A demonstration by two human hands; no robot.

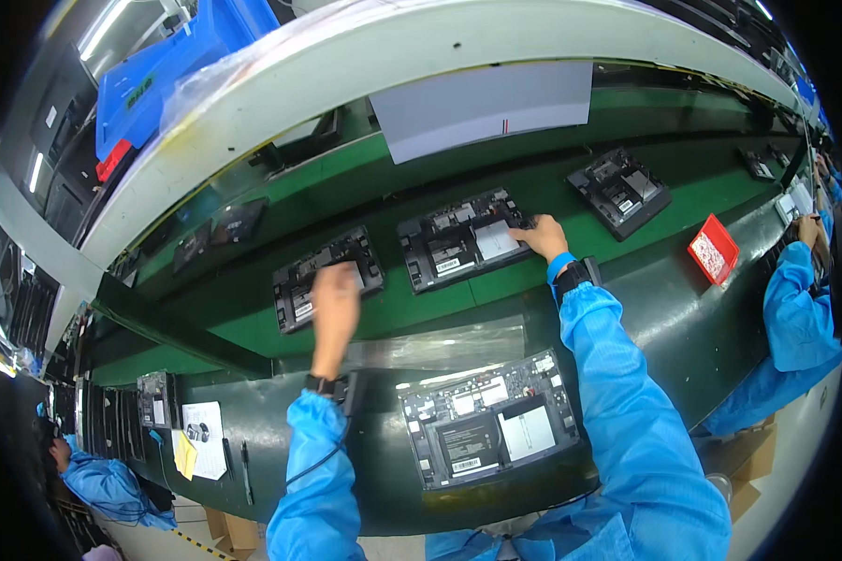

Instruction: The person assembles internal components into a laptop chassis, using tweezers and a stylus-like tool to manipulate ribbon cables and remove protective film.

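My right hand [544,237] is closed on the right end of an opened laptop base [440,234] on the green belt. Its thumb lies by the silver plate [494,240] inside that base. My left hand [335,304], smeared by motion, is over another opened laptop base [285,299] to the left and hides part of it; its fingers cannot be made out. Nearer to me, between my forearms, a third opened laptop base [491,421] lies on the dark bench, showing a black battery [468,444] and a silver plate [527,433].
Another opened laptop base [619,194] sits farther right on the belt [711,192]. A red tray [714,250] holds small parts. Paper [206,439] and a pen [246,472] lie at left. A pale beam [440,42] crosses above. Co-workers in blue sleeves [791,299] sit at both sides.
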